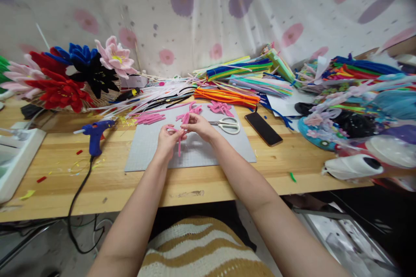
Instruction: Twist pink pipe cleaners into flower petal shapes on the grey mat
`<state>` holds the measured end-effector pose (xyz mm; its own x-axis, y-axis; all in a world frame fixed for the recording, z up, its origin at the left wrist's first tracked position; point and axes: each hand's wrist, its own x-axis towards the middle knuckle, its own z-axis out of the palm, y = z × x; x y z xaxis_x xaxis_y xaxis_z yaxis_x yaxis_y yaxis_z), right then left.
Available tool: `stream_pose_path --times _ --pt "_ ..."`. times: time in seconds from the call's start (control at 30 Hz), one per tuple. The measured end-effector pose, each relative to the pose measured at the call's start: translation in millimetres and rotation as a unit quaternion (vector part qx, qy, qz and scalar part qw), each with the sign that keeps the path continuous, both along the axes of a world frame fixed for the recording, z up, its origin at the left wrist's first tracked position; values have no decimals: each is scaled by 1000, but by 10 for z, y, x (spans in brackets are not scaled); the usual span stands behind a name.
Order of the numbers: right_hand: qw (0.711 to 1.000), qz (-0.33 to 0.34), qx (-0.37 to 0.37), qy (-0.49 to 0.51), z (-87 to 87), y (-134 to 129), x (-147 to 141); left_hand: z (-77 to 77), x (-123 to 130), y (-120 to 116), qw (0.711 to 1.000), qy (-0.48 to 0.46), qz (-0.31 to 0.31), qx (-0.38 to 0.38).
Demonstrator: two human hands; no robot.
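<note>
Pink fuzzy stems (179, 146) are pinched between my two hands above a grey mat (143, 151); one end hangs down below the fingers. My left hand (168, 139) has its fingers closed round the stems. My right hand (199, 124) grips them from the other side, its fingertips close to the left ones. Just past my hands lie a pile of short pink pieces (150, 118) and a looped pink shape (221, 108). White-handled scissors (227, 125) rest on the mat to the right of my right hand.
A blue glue gun (96, 135) with a black cord stands at the left, near fuzzy flowers (65, 88). A phone (263, 128) lies right of the mat. Orange stems (227, 96) and other bundles line the back. A white roll (352, 167) sits at the right.
</note>
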<state>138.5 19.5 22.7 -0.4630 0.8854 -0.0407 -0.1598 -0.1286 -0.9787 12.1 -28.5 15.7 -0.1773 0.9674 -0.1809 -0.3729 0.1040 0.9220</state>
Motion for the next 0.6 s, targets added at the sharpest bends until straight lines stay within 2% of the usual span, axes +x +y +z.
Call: stream_pose_path --times 0.13,0.3,0.5,0.6 --pt "998 29 -20 -52 -15 5 -3 2 -26 11 1000 21 -3 2" --pt "997 -10 45 -69 -46 25 -29 3 -57 18 998 8 -58 -8" --pt "992 62 66 -91 -71 18 -19 13 -55 6 1000 25 5 15" --pt "989 34 84 -114 -75 23 -19 28 -43 4 1000 16 13 -14"
